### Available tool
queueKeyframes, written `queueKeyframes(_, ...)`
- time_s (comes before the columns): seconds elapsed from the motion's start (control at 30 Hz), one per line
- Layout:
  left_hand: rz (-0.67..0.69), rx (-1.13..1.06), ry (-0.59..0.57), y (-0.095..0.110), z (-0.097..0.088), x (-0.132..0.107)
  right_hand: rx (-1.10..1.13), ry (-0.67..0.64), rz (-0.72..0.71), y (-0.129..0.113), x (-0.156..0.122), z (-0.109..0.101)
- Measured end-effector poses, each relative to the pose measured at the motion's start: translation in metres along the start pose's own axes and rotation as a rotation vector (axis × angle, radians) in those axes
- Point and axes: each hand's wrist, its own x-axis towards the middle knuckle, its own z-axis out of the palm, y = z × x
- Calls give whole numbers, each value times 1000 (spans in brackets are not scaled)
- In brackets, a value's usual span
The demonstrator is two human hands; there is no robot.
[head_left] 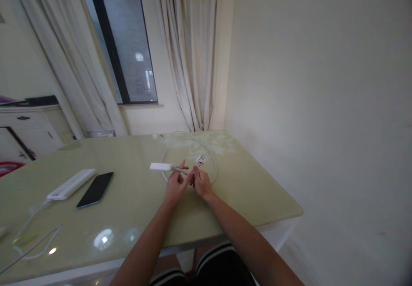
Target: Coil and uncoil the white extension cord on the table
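Both of my hands meet over the middle of a pale green glass-topped table [135, 208]. My left hand [176, 184] pinches a thin white cable [210, 157] close to a small white box [161, 166] at one of its ends. My right hand [201, 181] is closed on the same cable right beside the left. The cable loops away toward the far edge and comes back to a white plug [201, 160] lying just beyond my right hand.
A white power strip [71, 184] lies at the left, its cord [34, 234] trailing toward the near left corner. A dark phone [95, 189] lies flat next to it. Curtains and a window stand behind; a bare wall runs along the table's right side.
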Motion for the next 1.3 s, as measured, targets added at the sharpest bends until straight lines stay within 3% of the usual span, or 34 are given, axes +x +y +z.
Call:
queueKeyframes(0.2,37,22,-56,-3,-2,1,-21,-18,25,4,4,-1)
queueKeyframes(0.6,-27,26,11,-9,0,1,-164,38,86,-5,2,-7)
queueKeyframes(0.77,-69,-3,60,-5,2,1,-110,72,34,-3,5,-8)
queueKeyframes(0.97,-148,-38,216,-1,-2,4,84,136,-62,-6,4,-8)
queueKeyframes(1.13,-153,-11,276,4,-7,6,61,32,-131,-10,0,-7)
queueKeyframes(1.3,-164,-44,265,4,-7,6,17,20,-246,-11,-3,-10)
